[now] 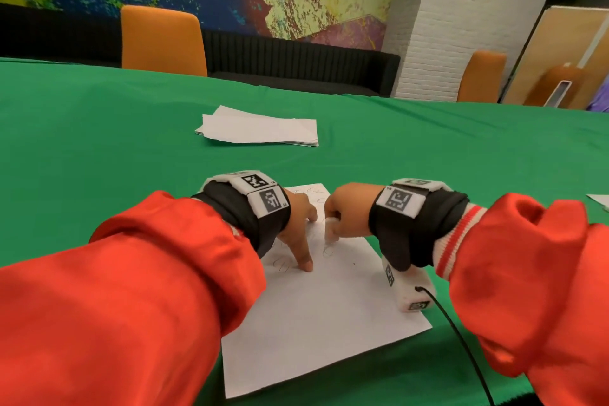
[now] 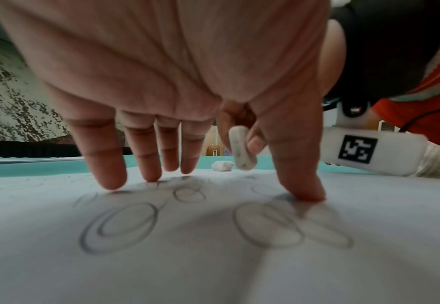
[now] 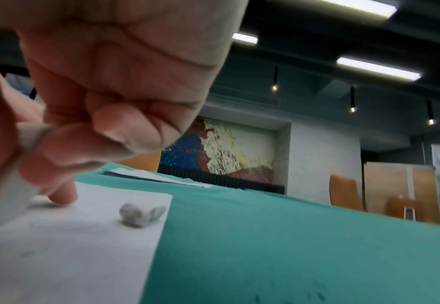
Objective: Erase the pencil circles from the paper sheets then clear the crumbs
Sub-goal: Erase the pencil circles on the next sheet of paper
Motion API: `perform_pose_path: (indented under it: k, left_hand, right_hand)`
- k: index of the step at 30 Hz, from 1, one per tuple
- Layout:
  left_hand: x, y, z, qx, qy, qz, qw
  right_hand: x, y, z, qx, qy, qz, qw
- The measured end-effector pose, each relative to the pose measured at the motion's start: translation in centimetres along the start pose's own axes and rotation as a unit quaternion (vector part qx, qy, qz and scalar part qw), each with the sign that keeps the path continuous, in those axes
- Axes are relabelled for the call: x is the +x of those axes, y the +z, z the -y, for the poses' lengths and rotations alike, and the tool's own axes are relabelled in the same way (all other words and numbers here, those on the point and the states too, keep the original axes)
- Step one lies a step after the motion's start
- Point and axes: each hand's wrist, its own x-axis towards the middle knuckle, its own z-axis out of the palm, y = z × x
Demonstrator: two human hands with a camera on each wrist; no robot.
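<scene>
left hand (image 1: 298,234) fingers splayed – tips pressing down; right hand (image 1: 346,212) fisted, pinching

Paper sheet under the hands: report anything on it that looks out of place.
A small crumpled whitish lump lies near the far corner of the paper sheet, beyond the eraser. What it is, I cannot tell.

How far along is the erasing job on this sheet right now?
Early on. Done: little that shows; a few circles near the fingers look fainter, perhaps partly rubbed. In hand: the left hand presses spread fingertips on the sheet while the right hand pinches the white eraser near the paper. Left: bold pencil circles remain, a grey crumb lump lies near the sheet's far corner, and a paper stack waits beyond.
</scene>
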Motion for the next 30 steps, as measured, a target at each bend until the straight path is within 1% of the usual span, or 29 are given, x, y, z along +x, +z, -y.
perform_pose_path:
  k: [2, 8, 11, 16, 21, 25, 27, 30]
  left_hand:
    - [0.2, 0.1, 0.1, 0.006, -0.004, 0.002, 1.0]
    - [0.5, 0.2, 0.2, 0.01, -0.005, 0.014, 1.0]
    - [0.6, 0.2, 0.2, 0.014, -0.006, 0.014, 1.0]
    - [0.6, 0.2, 0.3, 0.008, -0.001, 0.006, 1.0]
    - [0.6, 0.2, 0.3, 0.004, 0.001, 0.008, 1.0]
    - [0.6, 0.2, 0.2, 0.004, 0.003, 0.005, 1.0]
    - [0.7, 0.3, 0.3, 0.001, 0.002, 0.002, 1.0]
    - [0.7, 0.3, 0.2, 0.004, 0.001, 0.0, 1.0]
  right_hand:
    - [0.1, 0.3, 0.2, -0.004, 0.008, 0.003, 1.0]
    - [-0.2, 0.7, 0.9, -0.048, -0.006, 0.024, 0.999]
    - [-0.1, 0.9, 1.1, -0.074, -0.01, 0.024, 0.997]
    - [-0.1, 1.0, 0.8, -0.032, 0.007, 0.043, 0.999]
    - [-0.5, 0.7, 0.7, -0.016, -0.003, 0.018, 1.0]
    - [-0.7, -0.2, 0.0, 0.017, -0.02, -0.026, 0.999]
    - [-0.6, -0.1, 0.1, 0.024, -0.024, -0.021, 0.999]
    - [-0.5, 0.7, 0.4, 0.003, -0.026, 0.006, 1.0]
